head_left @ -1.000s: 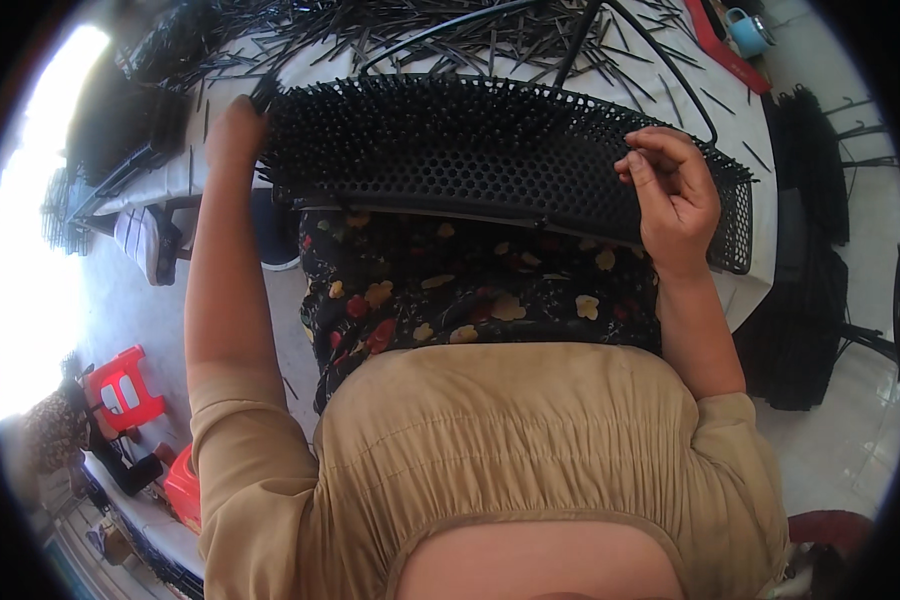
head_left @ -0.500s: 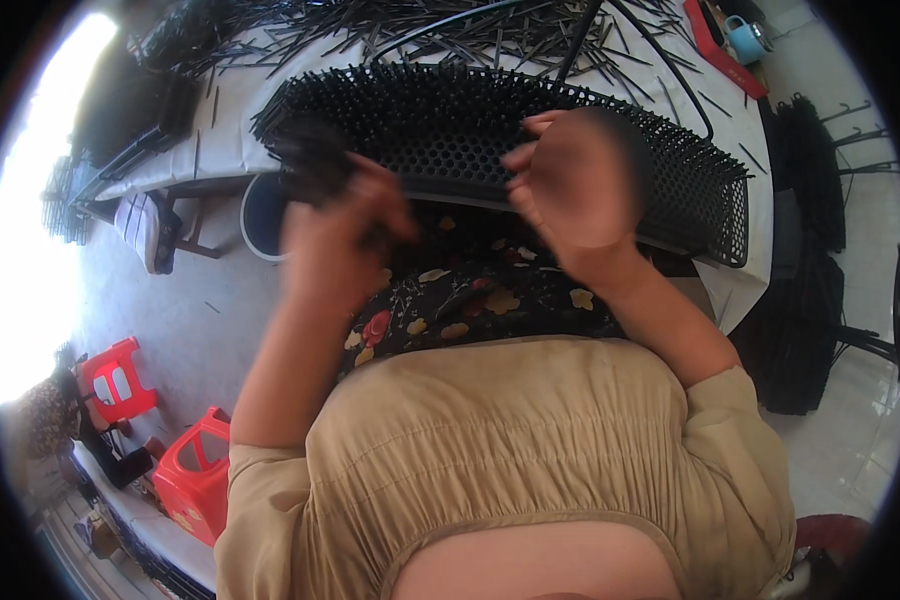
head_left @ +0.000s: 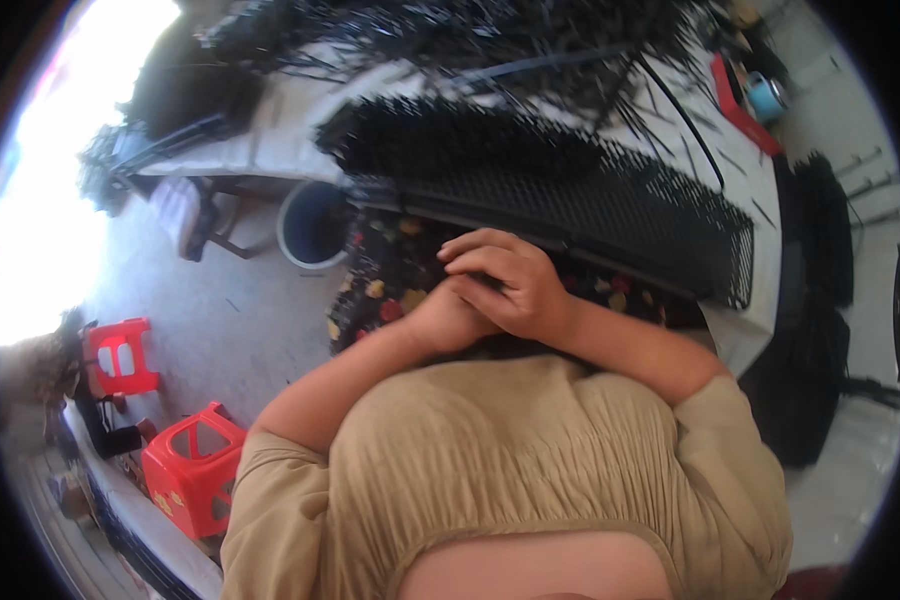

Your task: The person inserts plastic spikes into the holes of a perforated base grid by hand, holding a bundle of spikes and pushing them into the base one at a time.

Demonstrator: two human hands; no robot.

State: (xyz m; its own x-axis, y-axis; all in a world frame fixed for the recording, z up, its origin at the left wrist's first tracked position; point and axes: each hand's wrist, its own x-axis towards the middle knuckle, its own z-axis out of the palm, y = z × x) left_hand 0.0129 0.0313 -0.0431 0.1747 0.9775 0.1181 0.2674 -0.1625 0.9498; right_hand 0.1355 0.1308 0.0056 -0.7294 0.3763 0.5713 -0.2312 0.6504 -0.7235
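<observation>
My hands are together in front of my body, low over the black flowered cloth (head_left: 378, 290) on my lap. My right hand (head_left: 520, 285) lies across my left hand (head_left: 448, 322) with its fingers bent over. The left hand's fingers are hidden beneath it, and whatever lies between the palms cannot be made out. Just beyond the hands, a long black mesh tray (head_left: 610, 235) rests along the table edge. Many short black sticks (head_left: 440, 135) stand packed in its far and left part, blurred by motion.
Loose black strips (head_left: 530, 60) are heaped on the white-covered table (head_left: 305, 115) behind the tray. A red box (head_left: 740, 105) and a light blue cup (head_left: 767, 100) sit at far right. Left on the floor are a bucket (head_left: 286, 225) and two red stools (head_left: 192, 455).
Both hands have drawn back from above the tray and come together near my body. The dark bundle seen in my left hand is now out of sight. The view has shifted.
</observation>
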